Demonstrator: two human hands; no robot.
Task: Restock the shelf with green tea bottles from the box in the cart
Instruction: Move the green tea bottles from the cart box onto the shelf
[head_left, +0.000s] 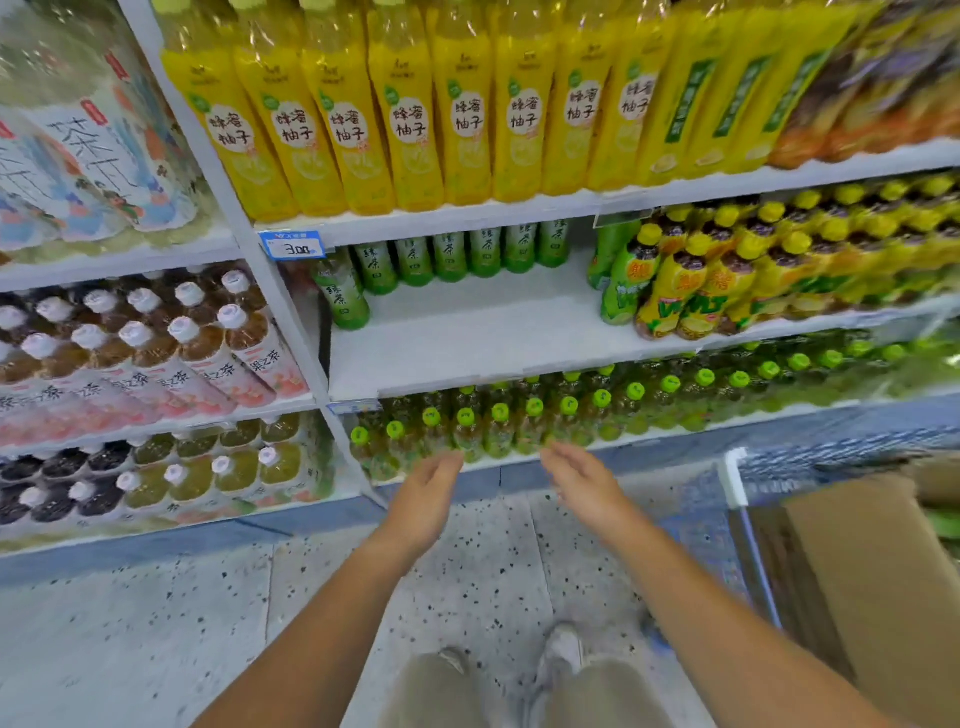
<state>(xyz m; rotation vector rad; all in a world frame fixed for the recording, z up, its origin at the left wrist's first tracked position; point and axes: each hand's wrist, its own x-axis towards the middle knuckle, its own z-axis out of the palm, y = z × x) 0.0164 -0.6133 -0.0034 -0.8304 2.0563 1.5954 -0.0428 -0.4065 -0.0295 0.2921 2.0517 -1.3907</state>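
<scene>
While both hands (506, 486) hang empty and spread, green tea bottles (452, 257) stand above on the shelf (467, 332).

Both hands were empty with fingers spread, the left hand (426, 499) near the right hand (584, 483); a row of green tea bottles (457, 254) stood at the back of the white shelf (467, 332); a cardboard box (878, 582) sat in the cart (737, 483) at right.
</scene>
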